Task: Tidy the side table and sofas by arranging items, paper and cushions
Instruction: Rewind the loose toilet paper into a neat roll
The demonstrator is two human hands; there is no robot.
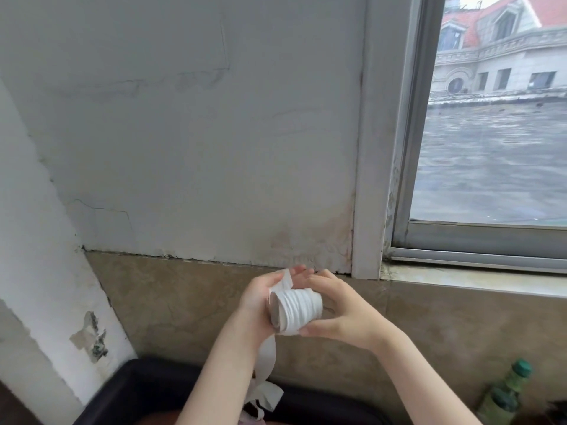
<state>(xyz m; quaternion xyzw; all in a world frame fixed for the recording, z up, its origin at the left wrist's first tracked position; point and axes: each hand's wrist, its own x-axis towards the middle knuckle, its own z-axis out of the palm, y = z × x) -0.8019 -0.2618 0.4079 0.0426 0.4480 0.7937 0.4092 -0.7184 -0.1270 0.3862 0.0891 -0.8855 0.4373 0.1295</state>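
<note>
A small roll of white tissue paper (299, 311) is held between both hands in front of the wall, its cardboard core end facing left. My left hand (260, 297) cups the core end, fingers wrapped over the top where a loose flap of paper sticks up. My right hand (337, 311) grips the other end, thumb under the roll. A loose tail of paper (265, 384) hangs down from the roll past my left forearm and crumples near the bottom.
A black sofa back or armrest (147, 391) runs along the bottom edge. A green-capped plastic bottle (506, 394) stands at the lower right. A marble sill (460, 280) and a window (497, 133) lie to the right, a cracked white wall behind.
</note>
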